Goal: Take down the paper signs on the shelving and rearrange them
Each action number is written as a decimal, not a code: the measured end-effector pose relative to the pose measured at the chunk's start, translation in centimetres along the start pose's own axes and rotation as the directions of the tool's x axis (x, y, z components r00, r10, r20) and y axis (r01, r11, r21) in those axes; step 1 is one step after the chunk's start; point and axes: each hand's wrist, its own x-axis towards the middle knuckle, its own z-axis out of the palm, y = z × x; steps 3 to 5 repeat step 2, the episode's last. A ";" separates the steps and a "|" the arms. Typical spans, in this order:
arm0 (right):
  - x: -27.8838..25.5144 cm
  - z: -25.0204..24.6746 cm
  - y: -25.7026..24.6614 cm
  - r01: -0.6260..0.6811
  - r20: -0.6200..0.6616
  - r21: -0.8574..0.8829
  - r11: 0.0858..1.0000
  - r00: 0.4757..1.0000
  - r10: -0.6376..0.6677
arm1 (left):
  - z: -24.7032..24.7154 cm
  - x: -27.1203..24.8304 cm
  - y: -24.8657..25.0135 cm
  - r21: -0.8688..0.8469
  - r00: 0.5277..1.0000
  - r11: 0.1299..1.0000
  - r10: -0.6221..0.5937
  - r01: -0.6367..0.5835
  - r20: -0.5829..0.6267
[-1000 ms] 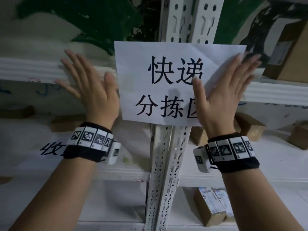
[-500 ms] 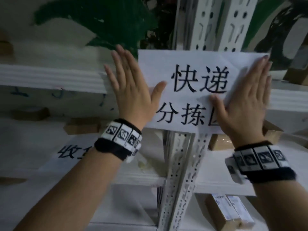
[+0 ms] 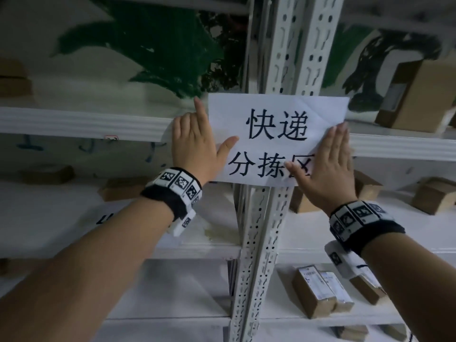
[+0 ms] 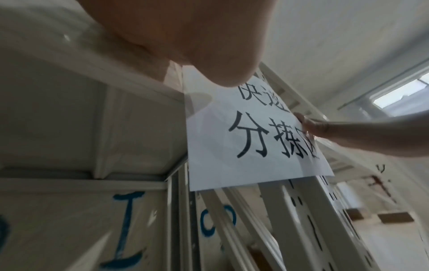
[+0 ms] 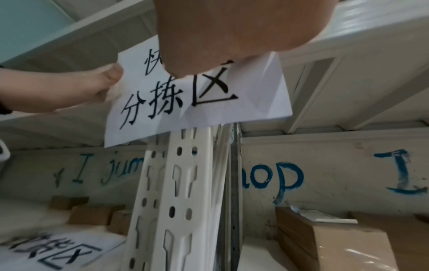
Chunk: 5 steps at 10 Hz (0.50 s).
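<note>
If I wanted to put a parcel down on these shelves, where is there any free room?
The lower shelf left of the upright looks bare. Right of it, labelled boxes crowd that shelf. On the middle shelf, a loose sign and cardboard boxes leave only strips.

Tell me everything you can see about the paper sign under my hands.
The paper sign is a white landscape sheet, creased at the right, printed in black with two rows, 快递 above 分拣区. It lies against the perforated uprights where the shelf beam crosses. The right hand presses flat on its lower right, covering part of the last character; the thumb of the left hand lies on its left edge.
</note>
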 end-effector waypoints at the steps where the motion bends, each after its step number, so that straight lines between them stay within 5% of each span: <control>1: -0.4 -3.6 0.0 -0.006 0.179 -0.046 0.999 0.984 0.014 | -3.0 -1.6 1.2 -0.020 0.990 0.998 -0.049 0.052 0.134; 2: -0.9 -7.6 -0.8 -0.037 0.207 -0.038 0.999 0.977 0.044 | -5.5 -3.6 3.9 0.042 0.980 0.994 -0.102 0.097 0.173; 5: -0.9 -7.6 -0.8 -0.037 0.207 -0.038 0.999 0.977 0.044 | -5.5 -3.6 3.9 0.042 0.980 0.994 -0.102 0.097 0.173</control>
